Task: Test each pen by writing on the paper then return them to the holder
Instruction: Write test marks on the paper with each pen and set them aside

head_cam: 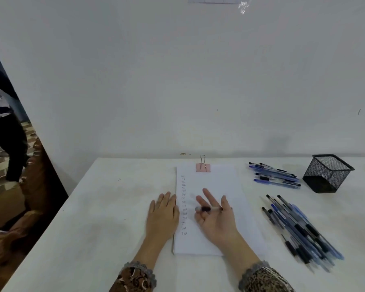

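White paper [226, 186] on tabletop [114, 207]. Left hand [162, 216] flat, fingers straight, at paper's left edge. Right hand [218, 221] over paper, pinching pen [207, 208]. Holder [328, 173] right of paper.

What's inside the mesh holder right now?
Nothing sticks out of the mesh holder; only its inner mesh walls show. Its floor is hidden behind the dark near wall.

- Matt black metal mesh of holder [328, 173]
- Smooth, matt white paper [219, 182]
- Glossy plastic pens [299, 228]
- Shiny wire handles on binder clip [203, 166]
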Available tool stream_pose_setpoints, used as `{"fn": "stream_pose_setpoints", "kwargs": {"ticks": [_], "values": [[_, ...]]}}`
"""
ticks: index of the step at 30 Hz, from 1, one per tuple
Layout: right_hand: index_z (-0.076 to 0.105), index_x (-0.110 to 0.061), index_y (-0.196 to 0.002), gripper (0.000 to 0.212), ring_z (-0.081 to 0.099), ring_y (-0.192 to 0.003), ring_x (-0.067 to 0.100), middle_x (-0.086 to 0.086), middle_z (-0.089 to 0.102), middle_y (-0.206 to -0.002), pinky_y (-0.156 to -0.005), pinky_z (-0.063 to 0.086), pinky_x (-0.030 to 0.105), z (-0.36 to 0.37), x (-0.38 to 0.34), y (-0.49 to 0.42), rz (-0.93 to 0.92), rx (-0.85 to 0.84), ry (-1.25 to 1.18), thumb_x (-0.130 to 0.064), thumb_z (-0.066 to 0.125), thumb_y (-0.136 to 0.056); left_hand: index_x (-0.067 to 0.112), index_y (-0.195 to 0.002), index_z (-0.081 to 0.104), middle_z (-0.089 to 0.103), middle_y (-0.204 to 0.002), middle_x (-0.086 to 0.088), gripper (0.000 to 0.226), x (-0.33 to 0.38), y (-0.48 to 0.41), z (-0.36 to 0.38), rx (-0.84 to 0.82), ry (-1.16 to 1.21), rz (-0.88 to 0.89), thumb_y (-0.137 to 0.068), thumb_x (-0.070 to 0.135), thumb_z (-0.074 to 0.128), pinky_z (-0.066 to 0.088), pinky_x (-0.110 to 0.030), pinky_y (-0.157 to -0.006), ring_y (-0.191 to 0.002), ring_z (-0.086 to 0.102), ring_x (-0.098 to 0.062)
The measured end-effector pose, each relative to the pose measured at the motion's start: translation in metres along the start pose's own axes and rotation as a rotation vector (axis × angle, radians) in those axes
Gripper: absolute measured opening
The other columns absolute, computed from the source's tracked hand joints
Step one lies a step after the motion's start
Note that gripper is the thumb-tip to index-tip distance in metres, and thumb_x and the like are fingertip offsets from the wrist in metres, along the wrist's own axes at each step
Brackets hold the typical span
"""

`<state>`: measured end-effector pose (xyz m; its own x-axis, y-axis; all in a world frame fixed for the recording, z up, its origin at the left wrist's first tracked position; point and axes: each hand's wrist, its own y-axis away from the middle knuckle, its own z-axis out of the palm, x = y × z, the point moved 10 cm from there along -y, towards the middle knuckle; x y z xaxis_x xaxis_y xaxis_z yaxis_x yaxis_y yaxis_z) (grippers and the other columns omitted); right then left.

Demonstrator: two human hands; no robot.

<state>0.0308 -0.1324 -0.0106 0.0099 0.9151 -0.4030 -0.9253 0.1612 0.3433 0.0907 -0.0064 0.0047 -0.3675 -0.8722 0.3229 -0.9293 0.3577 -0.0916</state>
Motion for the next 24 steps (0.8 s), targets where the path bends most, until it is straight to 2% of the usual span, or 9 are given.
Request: {"fn": "stream_pose_setpoints", "kwargs": {"ticks": [2, 3, 6, 8, 12, 14, 18, 21, 24], "values": [[0.067, -0.002, -0.089, 0.065, 0.060, -0.046, 0.019, 0.011, 0.063, -0.060, -0.044, 0.053, 0.023, -0.001, 0.006, 0.002, 0.007, 0.004, 0.110, -0.056, 0.030, -0.094, 0.021, -0.147, 0.016, 0.010, -0.156, 0.005, 0.047, 0.000, 0.000, 0.000, 0.006, -0.006, 0.001, -0.100, 0.030, 0.019, 0.001, -0.034, -0.116, -0.144, 0.004, -0.013], [0.066, 0.000, -0.081, 0.061, 0.062, -0.045, 0.020, 0.012, 0.063, -0.060, -0.043, 0.054, 0.023, -0.002, 0.008, 0.003, 0.006, 0.007, 0.150, -0.051, 0.035, -0.094, 0.021, -0.147, 0.016, 0.010, -0.156, 0.005, 0.047, 0.001, 0.000, 0.000, 0.009, -0.011, 0.003, -0.100, 0.030, 0.020, 0.002, -0.034, -0.116, -0.144, 0.004, -0.013], [0.058, -0.006, -0.060, 0.028, 0.060, -0.050, 0.014, 0.009, 0.061, -0.060, -0.048, 0.051, 0.019, 0.004, 0.010, 0.004, -0.038, -0.005, 0.256, -0.008, 0.057, -0.088, 0.021, -0.147, 0.017, 0.011, -0.156, 0.004, 0.047, 0.000, -0.001, 0.000, 0.016, -0.020, 0.006, -0.100, 0.030, 0.020, 0.003, -0.034, -0.116, -0.144, 0.005, -0.013], [0.049, -0.012, -0.061, 0.030, 0.049, -0.045, 0.011, 0.005, 0.053, -0.056, -0.046, 0.043, 0.017, 0.006, 0.009, 0.003, -0.105, -0.029, 0.370, 0.009, 0.058, -0.081, 0.020, -0.146, 0.018, 0.012, -0.156, 0.004, 0.047, 0.001, -0.001, 0.001, 0.014, -0.013, 0.005, -0.100, 0.029, 0.020, 0.003, -0.035, -0.116, -0.144, 0.005, -0.014], [0.043, -0.010, -0.073, 0.027, 0.060, -0.054, 0.016, 0.006, 0.059, -0.064, -0.054, 0.050, 0.020, 0.017, 0.010, 0.010, -0.167, -0.115, 0.542, 0.013, 0.055, -0.084, 0.020, -0.146, 0.017, 0.012, -0.156, 0.003, 0.047, 0.000, -0.001, 0.001, 0.009, -0.021, 0.004, -0.100, 0.029, 0.021, 0.003, -0.035, -0.116, -0.144, 0.005, -0.014], [0.040, -0.010, -0.074, 0.028, 0.051, -0.045, 0.015, 0.007, 0.054, -0.054, -0.045, 0.042, 0.019, 0.020, 0.010, 0.013, -0.235, -0.132, 0.660, 0.013, 0.054, -0.085, 0.020, -0.147, 0.017, 0.011, -0.156, 0.003, 0.048, 0.000, -0.002, 0.002, 0.003, -0.021, 0.005, -0.100, 0.029, 0.020, 0.003, -0.035, -0.116, -0.144, 0.004, -0.015], [0.031, -0.025, -0.050, 0.053, 0.027, -0.046, 0.005, -0.009, 0.029, -0.055, -0.048, 0.027, 0.014, 0.015, 0.002, 0.024, -0.447, -0.017, 0.936, 0.017, 0.055, -0.073, 0.020, -0.147, 0.018, 0.012, -0.156, 0.003, 0.047, 0.000, -0.001, 0.002, 0.008, 0.008, -0.003, -0.100, 0.029, 0.020, 0.001, -0.035, -0.116, -0.144, 0.004, -0.014], [0.024, -0.024, -0.040, 0.041, 0.023, -0.048, 0.003, -0.015, 0.026, -0.051, -0.051, 0.024, 0.013, 0.024, 0.007, 0.031, -0.509, -0.054, 1.071, 0.001, 0.051, -0.057, 0.020, -0.147, 0.017, 0.011, -0.156, 0.003, 0.047, 0.000, -0.001, 0.002, 0.010, 0.011, -0.003, -0.100, 0.028, 0.020, 0.001, -0.035, -0.116, -0.144, 0.004, -0.014], [0.021, -0.024, -0.041, 0.037, 0.022, -0.050, 0.004, -0.014, 0.027, -0.049, -0.052, 0.022, 0.014, 0.027, 0.012, 0.029, -0.506, -0.081, 1.127, -0.003, 0.049, -0.054, 0.021, -0.147, 0.017, 0.011, -0.156, 0.004, 0.047, 0.000, -0.001, 0.002, 0.012, 0.001, -0.004, -0.100, 0.028, 0.019, 0.001, -0.034, -0.116, -0.144, 0.004, -0.014]]}}
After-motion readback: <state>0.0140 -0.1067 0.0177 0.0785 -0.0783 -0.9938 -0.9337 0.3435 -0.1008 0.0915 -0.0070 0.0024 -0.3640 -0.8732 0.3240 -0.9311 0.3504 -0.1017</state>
